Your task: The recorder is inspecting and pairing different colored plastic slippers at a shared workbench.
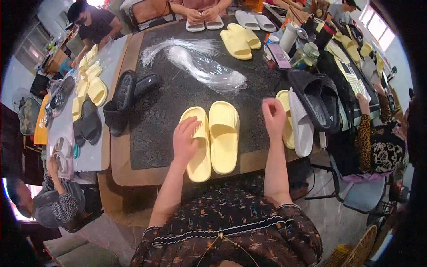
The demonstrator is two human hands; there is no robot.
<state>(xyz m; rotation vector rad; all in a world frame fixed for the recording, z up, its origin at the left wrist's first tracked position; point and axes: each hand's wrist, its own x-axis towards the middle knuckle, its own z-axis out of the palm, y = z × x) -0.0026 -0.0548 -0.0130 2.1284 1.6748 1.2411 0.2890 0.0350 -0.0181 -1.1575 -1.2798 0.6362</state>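
Yellow slipper (200,164), mid-frame, could be nudged off the table (142,174) by left hand (185,139), fingers slightly spread; right hand (274,116), fingers curled, pinch unclear.

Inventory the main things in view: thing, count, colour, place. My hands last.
Table: one, dark top, brown border, centre
Near slippers: two, yellow, near edge
Further slippers: at least three, yellow, far and right edges
Other slippers: at least five, white, far edge and right
Slides: at least four, black, left and right edges
Strands: uncountable, clear, mid-table
Phone: one, purplish screen, far right
Jar: one, clear, beside phone
Side table: one, pale top, left, bearing assorted footwear
Co-workers: at least four, varied clothing, all around
Left hand: one, bare, over left near slipper
Right hand: one, bare, right of near slippers
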